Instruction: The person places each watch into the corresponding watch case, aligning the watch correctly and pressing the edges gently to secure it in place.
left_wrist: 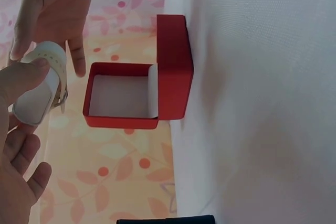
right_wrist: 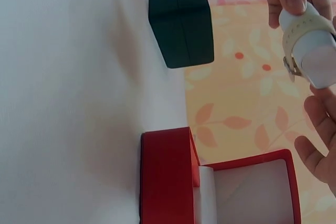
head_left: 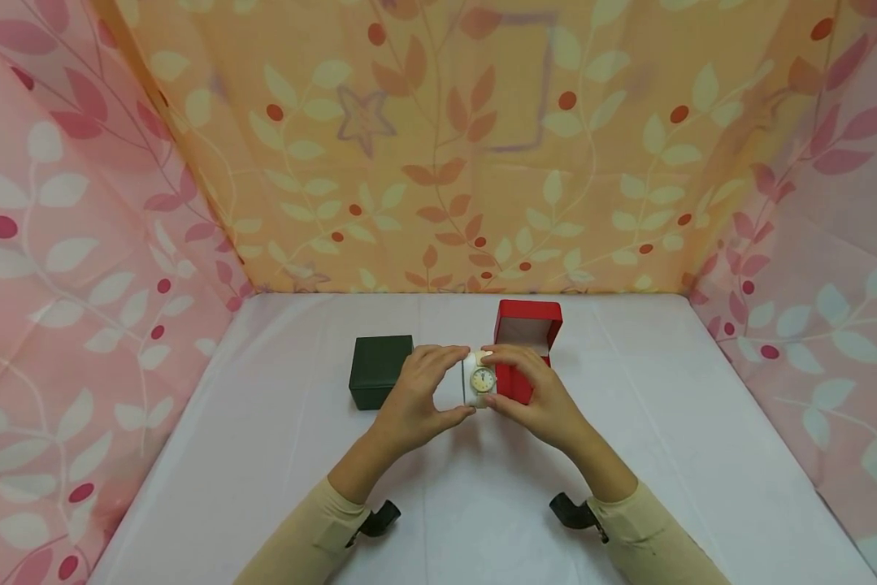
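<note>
A wristwatch (head_left: 483, 379) with a pale strap and round dial is wrapped round a white cushion (left_wrist: 33, 100). My left hand (head_left: 419, 398) grips the cushion's left side between thumb and fingers. On the other side, my right hand (head_left: 536, 398) holds the watch and cushion, thumb near me and fingers at the far end. Both hands lift them above the table. In the right wrist view, the strap's buckle (right_wrist: 292, 65) shows on the underside. Just behind the right hand stands an open red box (head_left: 529, 310) with a white lining.
A closed dark green box (head_left: 381, 361) stands left of the red box, behind my left hand. White cloth covers the table (head_left: 262, 455). Floral cloth walls (head_left: 438, 162) enclose the back and sides. Black devices (head_left: 381, 518) are strapped at both wrists.
</note>
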Available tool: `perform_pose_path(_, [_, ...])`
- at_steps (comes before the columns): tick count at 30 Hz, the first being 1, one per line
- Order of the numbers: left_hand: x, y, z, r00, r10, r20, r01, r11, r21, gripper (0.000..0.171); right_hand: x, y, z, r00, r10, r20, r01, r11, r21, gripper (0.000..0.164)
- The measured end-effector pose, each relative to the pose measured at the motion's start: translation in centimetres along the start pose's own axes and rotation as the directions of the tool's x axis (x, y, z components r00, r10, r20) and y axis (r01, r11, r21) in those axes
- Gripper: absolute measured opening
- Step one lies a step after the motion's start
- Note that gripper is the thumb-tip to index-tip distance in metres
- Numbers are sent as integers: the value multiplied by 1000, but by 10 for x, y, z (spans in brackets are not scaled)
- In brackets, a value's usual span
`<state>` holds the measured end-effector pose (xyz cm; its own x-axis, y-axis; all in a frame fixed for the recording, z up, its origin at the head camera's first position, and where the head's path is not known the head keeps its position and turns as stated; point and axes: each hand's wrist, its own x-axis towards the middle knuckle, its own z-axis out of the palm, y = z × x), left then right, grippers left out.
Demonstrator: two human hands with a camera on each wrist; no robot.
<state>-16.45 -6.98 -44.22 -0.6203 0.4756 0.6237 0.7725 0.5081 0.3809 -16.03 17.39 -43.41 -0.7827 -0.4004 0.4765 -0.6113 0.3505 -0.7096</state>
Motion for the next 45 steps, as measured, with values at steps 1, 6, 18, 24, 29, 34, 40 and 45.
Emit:
perform_pose_path(1, [0,0,0,1000,1,1,-1,1000,6,86,0,-1,1,1000,9,-2,-9,1000,9,51])
perform_pose_path(6, [0,0,1,1000,4,2,-4,1000,22,85,0,-4,3,999,30,-11,-30,999,27,43])
perform_pose_path(18, [1,-1,-2,999,48,-9,-47,997,64,84,0,-6,6,999,42,-17,-42,998,36,39])
perform_pose_path(24, [2,0,-4,999,47,-8,-47,997,61,81,1,-6,5,1000,26,-6,-25,999,26,39])
perform_pose_path(29, [1,0,-4,999,44,-6,-43,998,48,83,2,-6,4,1000,24,11,-24,999,28,40])
perform_pose_path(34, [1,0,-4,999,34,-2,-34,999,13,83,2,-7,-3,998,53,41,-53,999,-6,58])
perform_pose_path(40, [1,-2,-5,1000,20,2,-20,999,-25,83,2,-5,-12,994,57,95,-53,998,-40,77])
perform_pose_path(45, [0,-2,-6,1000,1,6,0,999,-53,84,2,1,-16,991,16,129,-8,998,-61,83])
